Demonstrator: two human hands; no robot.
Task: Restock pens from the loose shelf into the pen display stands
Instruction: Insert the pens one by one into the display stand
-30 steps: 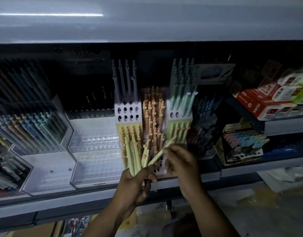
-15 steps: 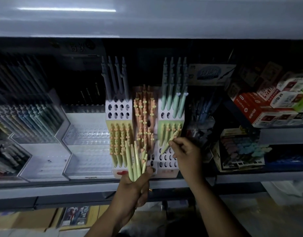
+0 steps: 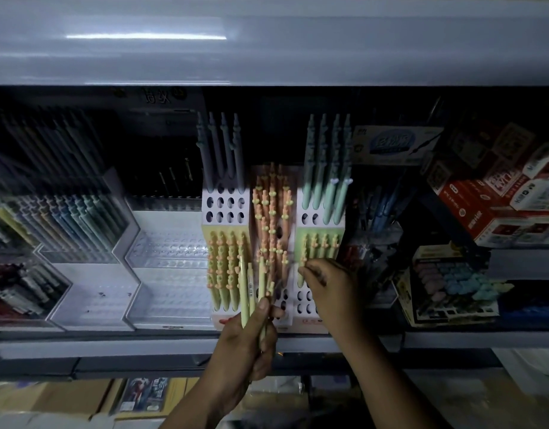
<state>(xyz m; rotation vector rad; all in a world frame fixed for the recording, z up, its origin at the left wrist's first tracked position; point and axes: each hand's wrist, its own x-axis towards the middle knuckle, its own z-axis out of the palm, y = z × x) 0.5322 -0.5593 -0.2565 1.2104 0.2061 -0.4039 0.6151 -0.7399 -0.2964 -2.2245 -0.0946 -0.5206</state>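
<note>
Gone from the bundle is one pale pen: nearest me, my left hand (image 3: 245,345) stays wrapped round the remaining green pens (image 3: 247,292). My right hand (image 3: 329,286) now pinches that pen (image 3: 300,278) at the green display stand (image 3: 321,233), just above its empty holes, so I reckon another slot is nearly filled. Behind, the blue-and-white box (image 3: 394,144) and red boxes (image 3: 483,205) carry print too blurred to read.
</note>
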